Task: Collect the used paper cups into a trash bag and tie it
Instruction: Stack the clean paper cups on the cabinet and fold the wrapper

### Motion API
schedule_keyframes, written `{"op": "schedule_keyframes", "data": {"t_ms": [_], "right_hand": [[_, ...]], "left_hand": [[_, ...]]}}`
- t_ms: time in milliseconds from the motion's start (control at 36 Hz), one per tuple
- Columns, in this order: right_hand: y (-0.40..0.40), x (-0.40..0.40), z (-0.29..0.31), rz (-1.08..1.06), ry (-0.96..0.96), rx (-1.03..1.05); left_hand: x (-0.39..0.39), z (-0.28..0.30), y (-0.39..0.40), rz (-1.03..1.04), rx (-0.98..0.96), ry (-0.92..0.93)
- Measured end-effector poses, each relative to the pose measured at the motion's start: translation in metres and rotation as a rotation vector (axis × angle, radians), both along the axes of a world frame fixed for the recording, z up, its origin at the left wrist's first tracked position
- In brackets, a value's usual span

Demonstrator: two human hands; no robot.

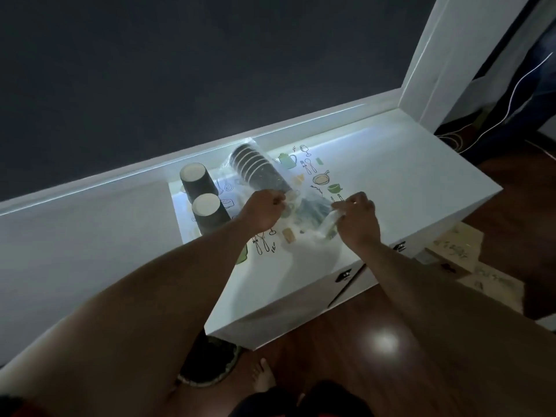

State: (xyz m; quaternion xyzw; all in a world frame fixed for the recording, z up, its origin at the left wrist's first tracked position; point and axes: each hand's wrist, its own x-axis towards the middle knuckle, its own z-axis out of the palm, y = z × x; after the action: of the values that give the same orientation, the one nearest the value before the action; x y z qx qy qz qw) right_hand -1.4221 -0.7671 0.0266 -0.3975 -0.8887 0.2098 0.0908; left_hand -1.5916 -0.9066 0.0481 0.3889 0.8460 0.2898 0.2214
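At the near edge, a bare foot [263,377] stands on the dark wooden floor [376,320], and a dark round object [207,362] lies on the floor just left of it, partly under the white cabinet [421,182]. Both forearms reach forward over the cabinet top.

On the cabinet top lies a white mat [301,251] printed with kitchen drawings: spoons, a pan, a kettle, cups. The right hand [358,219] is curled closed, and its fingers pinch a twisted piece of the clear plastic bag [313,210] at the near right side of the bag. The left hand [264,210] is also curled into a loose fist and grips the bag's plastic on the left side. The two hands are apart, with the bag mouth stretched between them.

The bag lies on the mat and runs from the hands to the far wall. Inside it, a stack of dark paper cups [255,168] lies on its side, the rims pointing far and left.

To the left of the bag, two more dark paper cups stand upside down outside the bag: the nearer cup [209,212] just beside the left hand, and the farther cup [195,180] behind it, touching or almost touching.

Behind everything is a dark wall [210,70].
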Motion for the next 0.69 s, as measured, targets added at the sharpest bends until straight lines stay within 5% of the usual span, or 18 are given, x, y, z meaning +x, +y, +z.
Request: {"op": "schedule_keyframes", "data": {"t_ms": [111, 250, 444, 556, 694], "right_hand": [[0.025, -0.009, 0.0, -0.113, 0.108, -0.103], [0.071, -0.02, -0.011, -0.217, 0.221, -0.164], [0.127, -0.043, -0.013, -0.471, 0.518, -0.619], [0.141, -0.05, -0.012, -0.322, 0.452, -0.991], [0.144, -0.058, -0.01, -0.095, 0.377, -1.068]], "left_hand": [[-0.02, -0.004, 0.013, 0.006, 0.069, 0.066], [-0.062, -0.005, 0.035, 0.207, 0.058, 0.494], [-0.087, -0.003, 0.056, 0.415, -0.24, 0.162], [-0.09, -0.012, 0.067, 0.435, -0.179, 0.149], [-0.091, -0.008, 0.066, 0.325, -0.165, 0.215]]}}
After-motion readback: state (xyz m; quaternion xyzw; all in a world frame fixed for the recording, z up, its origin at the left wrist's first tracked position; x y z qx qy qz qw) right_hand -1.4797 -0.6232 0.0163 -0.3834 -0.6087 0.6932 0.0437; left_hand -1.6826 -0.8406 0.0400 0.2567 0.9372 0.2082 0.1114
